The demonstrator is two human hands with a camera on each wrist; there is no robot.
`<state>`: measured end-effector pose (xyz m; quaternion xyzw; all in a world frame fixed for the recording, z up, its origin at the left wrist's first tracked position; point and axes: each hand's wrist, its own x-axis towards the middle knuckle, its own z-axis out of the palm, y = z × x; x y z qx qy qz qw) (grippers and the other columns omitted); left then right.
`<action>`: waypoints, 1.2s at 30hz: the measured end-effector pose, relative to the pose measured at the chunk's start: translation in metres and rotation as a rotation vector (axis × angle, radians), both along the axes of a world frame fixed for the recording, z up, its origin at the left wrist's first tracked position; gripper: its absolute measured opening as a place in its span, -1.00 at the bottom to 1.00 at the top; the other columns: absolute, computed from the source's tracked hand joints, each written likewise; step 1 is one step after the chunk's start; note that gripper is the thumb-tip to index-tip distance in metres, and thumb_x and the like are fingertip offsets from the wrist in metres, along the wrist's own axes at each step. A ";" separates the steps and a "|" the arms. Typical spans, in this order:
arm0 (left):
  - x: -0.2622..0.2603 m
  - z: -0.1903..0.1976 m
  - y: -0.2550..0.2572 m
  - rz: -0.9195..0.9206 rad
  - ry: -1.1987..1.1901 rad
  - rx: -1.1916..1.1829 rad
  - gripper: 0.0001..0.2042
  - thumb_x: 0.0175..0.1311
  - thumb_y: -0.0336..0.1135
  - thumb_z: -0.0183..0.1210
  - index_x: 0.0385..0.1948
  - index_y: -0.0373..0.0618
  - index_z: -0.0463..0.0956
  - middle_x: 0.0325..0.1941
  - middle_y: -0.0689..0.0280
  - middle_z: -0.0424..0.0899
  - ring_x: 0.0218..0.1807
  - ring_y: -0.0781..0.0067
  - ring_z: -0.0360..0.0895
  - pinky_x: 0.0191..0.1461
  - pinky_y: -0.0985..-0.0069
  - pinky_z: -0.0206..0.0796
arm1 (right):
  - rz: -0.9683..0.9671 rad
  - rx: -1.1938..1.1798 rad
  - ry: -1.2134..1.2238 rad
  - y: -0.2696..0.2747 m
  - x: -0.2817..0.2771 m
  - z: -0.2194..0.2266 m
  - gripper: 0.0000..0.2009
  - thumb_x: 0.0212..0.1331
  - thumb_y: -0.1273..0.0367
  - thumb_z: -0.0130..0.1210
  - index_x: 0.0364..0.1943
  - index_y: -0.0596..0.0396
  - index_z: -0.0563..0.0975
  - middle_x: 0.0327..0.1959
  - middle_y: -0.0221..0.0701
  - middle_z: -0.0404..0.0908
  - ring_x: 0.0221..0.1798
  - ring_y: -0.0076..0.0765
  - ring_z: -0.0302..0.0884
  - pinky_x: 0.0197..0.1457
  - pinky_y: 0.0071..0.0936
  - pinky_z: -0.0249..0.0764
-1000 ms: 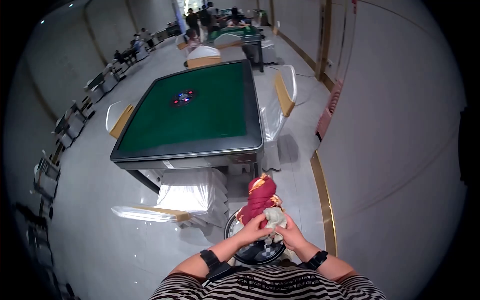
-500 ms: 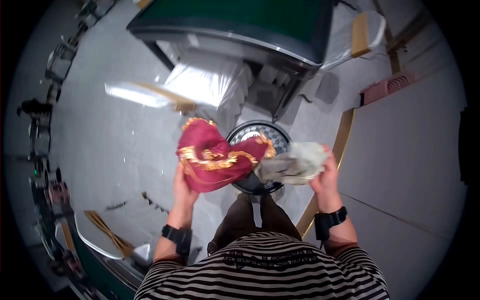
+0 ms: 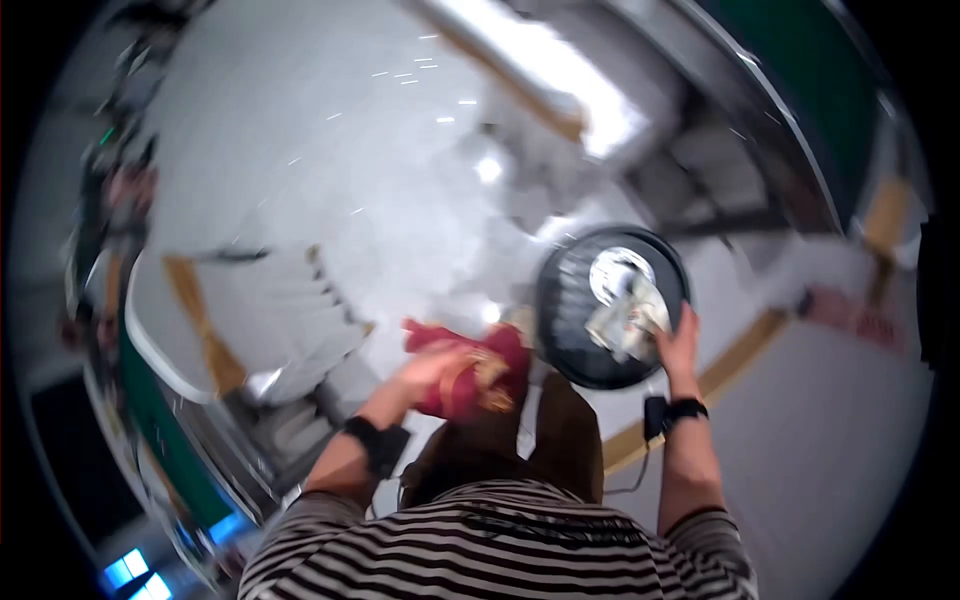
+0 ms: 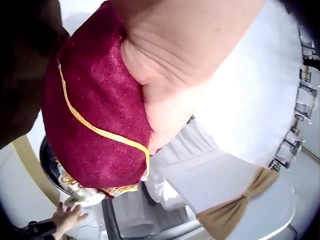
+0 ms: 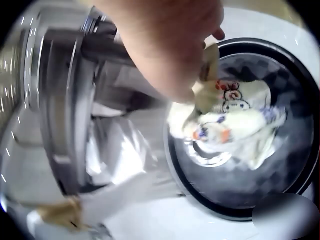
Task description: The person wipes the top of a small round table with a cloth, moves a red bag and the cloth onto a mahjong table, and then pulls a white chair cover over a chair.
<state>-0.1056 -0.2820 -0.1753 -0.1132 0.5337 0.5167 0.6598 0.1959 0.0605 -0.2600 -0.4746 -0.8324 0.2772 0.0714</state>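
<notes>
My left hand [image 3: 425, 372] holds a bundled dark red velvet cloth [image 4: 100, 100] with gold trim, low in front of my legs. In the left wrist view the bundle bulges out beside the palm, a thin yellow braid running across it, and the fingers are hidden. On the other side, my right hand [image 3: 680, 345] grips the edge of a white cloth [image 5: 235, 120] printed with small coloured figures. That cloth lies crumpled over a round black tray-like top [image 5: 295, 170] with a raised rim and a checkered surface.
A white-covered chair with a tan bow [image 3: 205, 330] stands to the left. Another pale chair back [image 3: 520, 50] and a green-topped table [image 3: 800, 80] are ahead and to the right. A gold strip [image 3: 740, 365] edges the wall at right.
The two cloths, first held together, have been drawn apart: the red one to the left and lower, the white one over the round top. The head view has turned downward and left.
</notes>
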 end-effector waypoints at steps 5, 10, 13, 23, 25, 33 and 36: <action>0.041 -0.035 -0.025 -0.418 0.378 0.115 -0.68 0.27 -0.20 0.02 -0.05 -0.16 0.51 -0.09 0.18 0.59 -0.09 0.39 0.52 -0.02 0.47 0.33 | 0.099 -0.142 -0.308 -0.014 -0.032 -0.085 0.07 -0.33 -0.03 0.34 0.33 0.09 0.04 0.32 0.12 0.00 0.40 0.23 -0.15 0.40 -0.11 -0.06; 0.069 -0.109 -0.014 -0.433 0.697 0.249 -0.71 0.06 -0.26 0.16 -0.22 -0.23 0.56 -0.28 0.13 0.62 -0.16 0.35 0.53 -0.09 0.47 0.32 | 0.052 0.001 -0.541 -0.037 -0.056 -0.095 0.01 -0.27 0.12 0.33 0.35 -0.05 -0.02 0.33 0.18 -0.14 0.37 0.28 -0.09 0.37 -0.12 0.01; 0.050 -0.088 0.016 -0.543 0.400 0.084 -0.68 -0.01 -0.28 0.23 -0.25 -0.28 0.51 -0.34 0.09 0.61 -0.25 0.30 0.55 -0.17 0.42 0.34 | 0.049 0.038 -0.316 -0.020 -0.035 -0.114 -0.36 -0.22 0.40 0.20 0.12 0.15 0.33 0.18 0.01 0.22 0.23 0.15 0.18 0.32 -0.17 0.11; 0.108 -0.179 0.071 -0.439 0.610 -0.093 -0.47 0.29 0.04 -0.06 -0.11 -0.41 0.39 -0.09 -0.14 0.52 -0.04 -0.10 0.49 0.01 0.21 0.29 | 0.189 0.043 -0.543 -0.045 -0.201 -0.044 -0.25 -0.29 0.45 0.21 0.21 -0.17 0.31 0.34 -0.19 0.01 0.21 0.21 0.13 0.19 -0.18 0.33; 0.094 -0.181 0.085 -0.747 0.645 -0.032 -0.49 0.27 0.02 -0.04 -0.22 -0.43 0.44 -0.17 -0.21 0.52 -0.07 -0.17 0.47 -0.02 0.19 0.29 | 0.321 0.092 -0.546 -0.056 -0.205 -0.029 -0.25 -0.33 0.48 0.21 0.18 -0.15 0.33 0.33 -0.23 0.05 0.17 0.20 0.17 0.11 -0.20 0.41; 0.095 -0.172 0.094 -0.665 0.570 -0.090 -0.52 0.25 -0.04 0.01 -0.25 -0.48 0.44 -0.24 -0.25 0.52 -0.10 -0.20 0.48 -0.04 0.21 0.30 | 1.058 0.125 -0.605 -0.115 -0.128 -0.023 -0.72 0.07 0.31 -0.02 -0.15 0.04 0.58 0.20 -0.38 0.24 0.11 0.02 0.22 -0.22 -0.20 0.37; 0.097 -0.174 0.093 -0.618 0.552 -0.146 -0.53 0.25 -0.05 0.03 -0.18 -0.45 0.42 -0.18 -0.20 0.53 -0.04 -0.11 0.48 0.01 0.26 0.28 | 1.319 0.013 -0.847 -0.099 -0.088 -0.004 -0.70 0.05 0.32 0.01 -0.10 -0.07 0.58 0.15 -0.44 0.29 0.19 0.01 0.21 -0.06 -0.13 0.41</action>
